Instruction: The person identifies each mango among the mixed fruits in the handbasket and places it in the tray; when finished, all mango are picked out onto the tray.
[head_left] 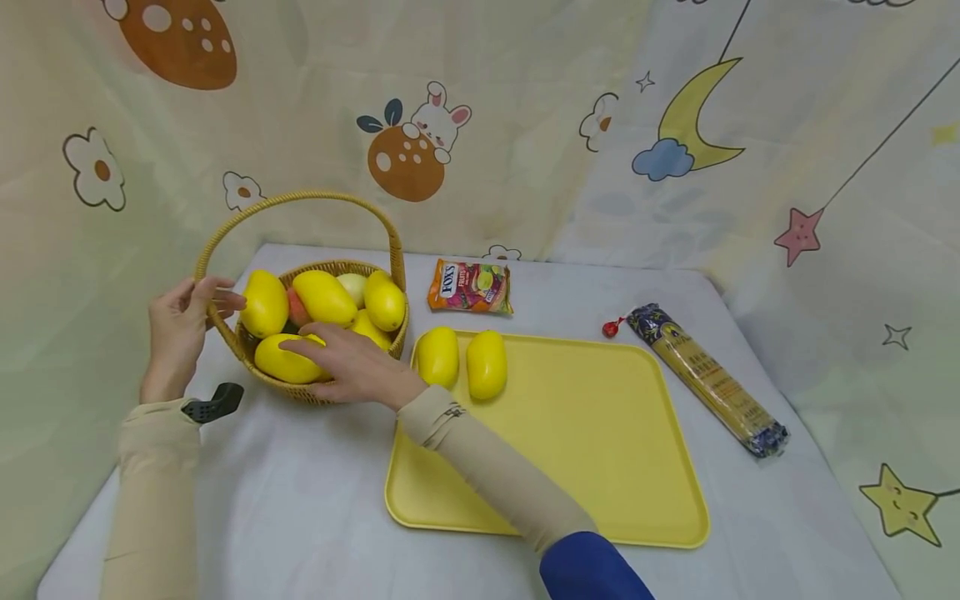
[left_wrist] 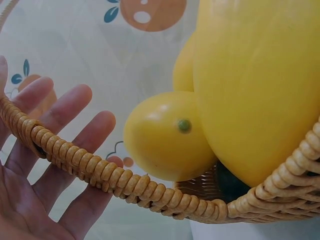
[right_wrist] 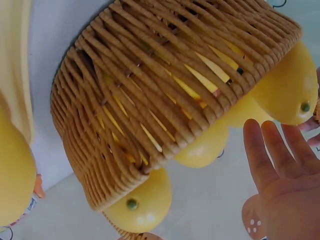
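A wicker basket (head_left: 399,333) with an arched handle (head_left: 300,197) stands at the left, heaped with several yellow mangoes (head_left: 322,297). Among them show a reddish fruit (head_left: 297,309) and a pale round one (head_left: 352,287). Beside the handle's left foot is my left hand (head_left: 178,329); in the left wrist view its extended fingers (left_wrist: 70,107) lie behind the handle, not curled round it. My right hand (head_left: 363,362) reaches over the basket's front, its fingers extended at a mango (head_left: 288,360); contact is hard to tell. In the right wrist view those fingers (right_wrist: 257,152) look straight.
Right of the basket lies a yellow tray (head_left: 592,450), two mangoes (head_left: 437,357) at its upper left, the right forearm crossing it. Behind it lies an orange Fox's candy bag (head_left: 471,287). A red-wrapped candy (head_left: 611,329) and a long noodle-like packet (head_left: 708,379) lie at the right.
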